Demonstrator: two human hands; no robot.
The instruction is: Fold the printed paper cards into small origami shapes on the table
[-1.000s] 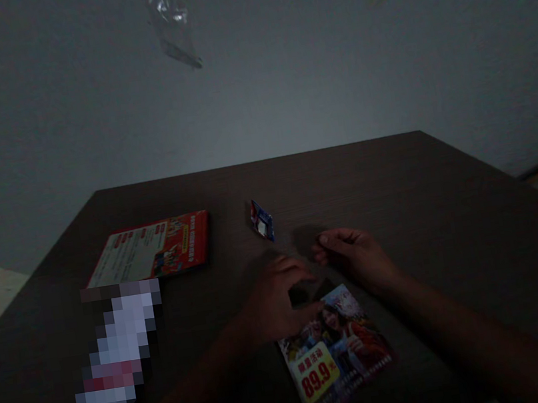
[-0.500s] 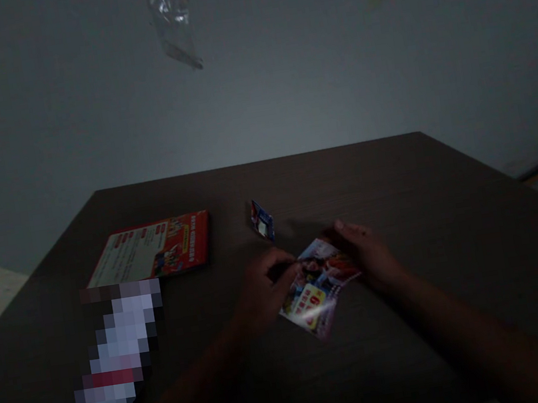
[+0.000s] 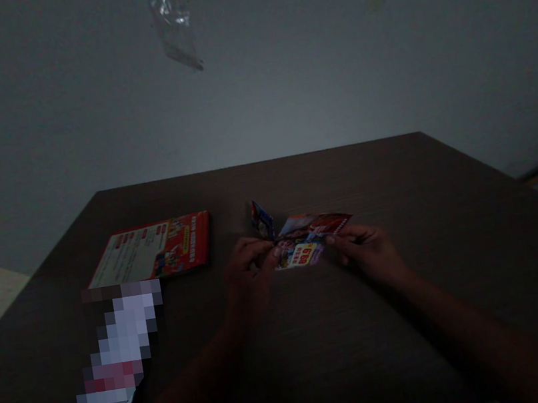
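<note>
A glossy, colourful folded leaflet (image 3: 302, 254) is held up over the table between my two hands. It shows a crease across its middle, with a reddish upper panel and a lower panel bearing a pale label with large digits. My left hand (image 3: 249, 268) pinches its left edge, thumb in front. On the opposite side, my right hand (image 3: 370, 250) grips the edge near the crease between thumb and fingers. Just behind the left fingers stands a small dark blue folded card or packet (image 3: 262, 219), partly tilted.
To the left lies a flat red box or booklet (image 3: 188, 240) with a pale printed panel. Nearer me is a long whitish object (image 3: 128, 343), blurred by pixels. The dark wooden table (image 3: 345, 170) meets a grey wall, on which clear plastic (image 3: 174, 20) hangs.
The leaflet has been raised away from me and turned, its lower panel now foreshortened. My left hand moved slightly up and left; the right thumb now presses on the leaflet's edge.
</note>
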